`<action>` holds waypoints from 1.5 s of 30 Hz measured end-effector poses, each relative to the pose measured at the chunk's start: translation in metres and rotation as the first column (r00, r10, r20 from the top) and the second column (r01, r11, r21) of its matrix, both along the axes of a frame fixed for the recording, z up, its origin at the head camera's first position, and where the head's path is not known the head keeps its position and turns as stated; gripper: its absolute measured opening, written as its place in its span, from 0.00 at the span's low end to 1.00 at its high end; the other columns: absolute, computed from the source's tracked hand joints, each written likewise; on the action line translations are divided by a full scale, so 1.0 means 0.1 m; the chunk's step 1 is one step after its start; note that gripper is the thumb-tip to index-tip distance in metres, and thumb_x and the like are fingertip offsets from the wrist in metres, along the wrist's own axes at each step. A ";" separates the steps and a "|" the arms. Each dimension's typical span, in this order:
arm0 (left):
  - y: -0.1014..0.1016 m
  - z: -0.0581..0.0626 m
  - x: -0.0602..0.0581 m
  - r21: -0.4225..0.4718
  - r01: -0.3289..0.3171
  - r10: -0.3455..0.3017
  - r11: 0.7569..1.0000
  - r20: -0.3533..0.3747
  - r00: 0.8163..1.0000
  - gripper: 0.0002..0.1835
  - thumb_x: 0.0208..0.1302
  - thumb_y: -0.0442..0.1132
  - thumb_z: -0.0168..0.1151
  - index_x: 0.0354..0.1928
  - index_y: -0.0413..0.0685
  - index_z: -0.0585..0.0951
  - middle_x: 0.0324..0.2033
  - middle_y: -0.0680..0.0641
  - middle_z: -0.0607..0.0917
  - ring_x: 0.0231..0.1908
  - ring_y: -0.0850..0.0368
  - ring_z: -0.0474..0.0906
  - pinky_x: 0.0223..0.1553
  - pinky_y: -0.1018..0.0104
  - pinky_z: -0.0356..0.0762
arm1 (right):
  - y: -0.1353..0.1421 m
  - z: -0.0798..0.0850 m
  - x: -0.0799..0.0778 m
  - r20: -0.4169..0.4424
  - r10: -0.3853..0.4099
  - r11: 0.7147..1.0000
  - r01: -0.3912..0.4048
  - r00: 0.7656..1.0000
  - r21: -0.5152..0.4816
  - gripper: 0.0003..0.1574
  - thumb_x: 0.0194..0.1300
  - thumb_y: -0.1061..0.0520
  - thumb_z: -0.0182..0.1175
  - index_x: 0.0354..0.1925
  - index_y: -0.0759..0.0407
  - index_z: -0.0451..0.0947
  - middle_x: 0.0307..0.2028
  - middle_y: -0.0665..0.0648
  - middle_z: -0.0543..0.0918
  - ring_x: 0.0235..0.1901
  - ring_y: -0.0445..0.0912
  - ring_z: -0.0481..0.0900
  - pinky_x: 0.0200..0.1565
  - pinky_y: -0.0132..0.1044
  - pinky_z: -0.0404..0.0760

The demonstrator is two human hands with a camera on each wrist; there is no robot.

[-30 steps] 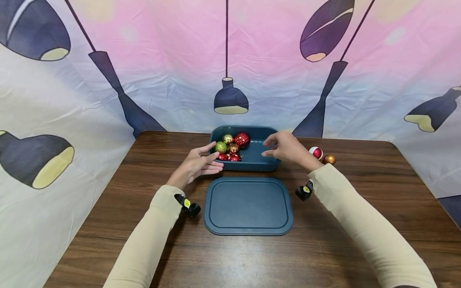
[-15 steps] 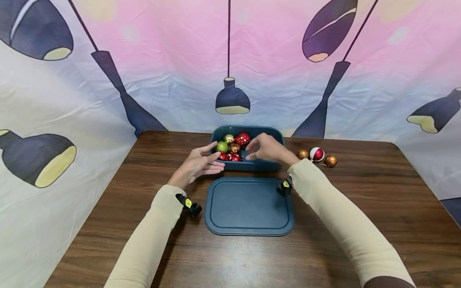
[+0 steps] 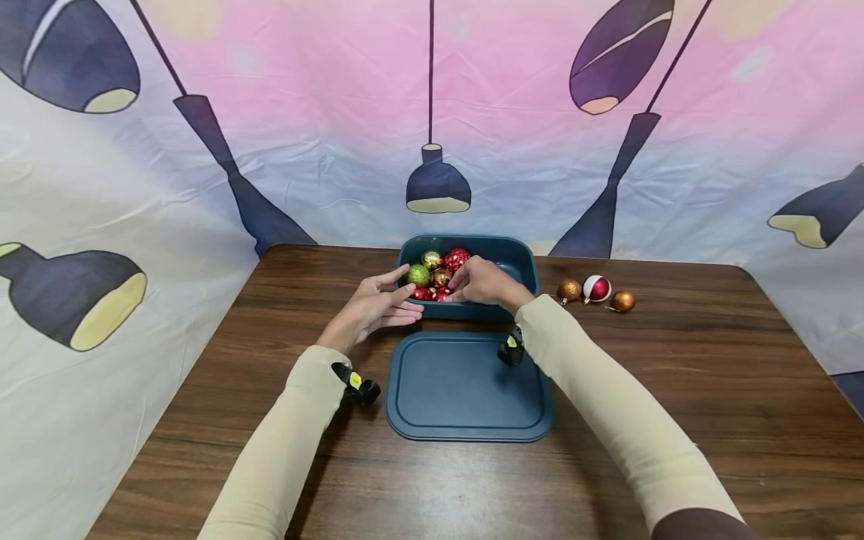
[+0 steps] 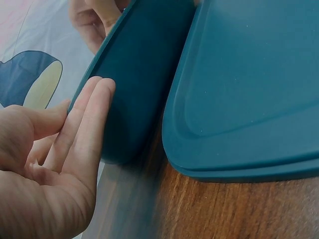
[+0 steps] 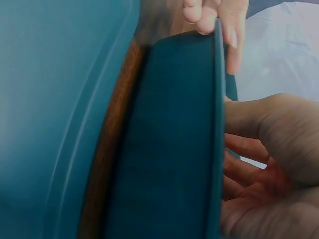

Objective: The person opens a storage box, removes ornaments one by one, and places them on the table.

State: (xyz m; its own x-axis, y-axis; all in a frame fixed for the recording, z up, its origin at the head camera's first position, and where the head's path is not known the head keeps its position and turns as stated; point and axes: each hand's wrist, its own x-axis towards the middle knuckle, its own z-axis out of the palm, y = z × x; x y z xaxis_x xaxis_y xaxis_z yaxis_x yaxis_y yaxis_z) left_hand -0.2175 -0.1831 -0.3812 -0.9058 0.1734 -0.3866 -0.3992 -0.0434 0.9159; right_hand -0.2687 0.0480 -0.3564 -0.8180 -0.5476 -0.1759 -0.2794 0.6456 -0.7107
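Observation:
A dark teal rectangular box [image 3: 518,259] stands near the table's back edge. Christmas baubles crowd its left part: a glittery green bauble [image 3: 418,276], a faceted red bauble [image 3: 457,259], a shiny gold bauble [image 3: 430,259], a copper bauble [image 3: 441,278] and smaller red ones. My left hand [image 3: 371,307] rests against the box's left end, straight fingers along its outer side, thumb by the rim. My right hand [image 3: 486,283] reaches down inside the box, fingertips beside the red baubles. The front wall hides those fingertips in the right wrist view; whether they pinch a bauble cannot be made out.
A flat teal lid [image 3: 470,386] lies on the wooden table [image 3: 675,390] in front of the box. To the right of the box sit two gold baubles, one the outer gold bauble [image 3: 622,301], and a red-and-white bauble [image 3: 597,289]. A printed cloth [image 3: 351,180] hangs behind the table.
My right hand has moved left inside the box, from its right end up to the baubles. This uncovers one gold bauble on the table. The left hand has stayed in place.

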 end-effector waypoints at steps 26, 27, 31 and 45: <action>0.03 0.02 -0.01 -0.009 -0.010 0.010 1.000 0.003 1.000 0.34 0.76 0.42 0.59 0.79 0.69 0.61 0.42 0.34 0.88 0.38 0.48 0.89 0.45 0.57 0.88 | 0.02 -0.05 0.00 0.055 -0.090 0.996 0.092 0.994 -0.023 0.14 0.65 0.67 0.67 0.49 0.71 0.83 0.47 0.67 0.84 0.28 0.46 0.75 0.33 0.36 0.74; 0.04 0.01 -0.01 -0.008 -0.010 0.010 1.000 0.003 1.000 0.34 0.76 0.42 0.60 0.79 0.69 0.61 0.42 0.34 0.88 0.38 0.47 0.89 0.44 0.57 0.88 | 0.03 -0.05 0.00 0.053 -0.093 0.995 0.095 0.994 -0.021 0.14 0.65 0.66 0.67 0.49 0.72 0.83 0.47 0.67 0.84 0.28 0.46 0.76 0.34 0.35 0.76; 0.04 0.01 -0.02 -0.012 -0.007 0.007 1.000 0.003 1.000 0.34 0.75 0.42 0.60 0.79 0.69 0.61 0.42 0.34 0.88 0.38 0.47 0.89 0.46 0.56 0.87 | 0.09 -0.04 -0.01 0.079 -0.117 0.993 0.119 0.990 -0.022 0.17 0.66 0.63 0.68 0.51 0.70 0.82 0.47 0.66 0.84 0.35 0.49 0.79 0.39 0.38 0.80; 0.01 0.01 0.00 0.002 -0.001 0.001 1.000 0.003 1.000 0.35 0.75 0.42 0.60 0.79 0.68 0.60 0.44 0.33 0.88 0.38 0.48 0.89 0.45 0.58 0.88 | 0.29 0.16 0.02 0.107 -0.142 0.988 0.147 0.984 -0.044 0.23 0.66 0.62 0.69 0.57 0.70 0.79 0.51 0.67 0.83 0.46 0.55 0.85 0.50 0.46 0.87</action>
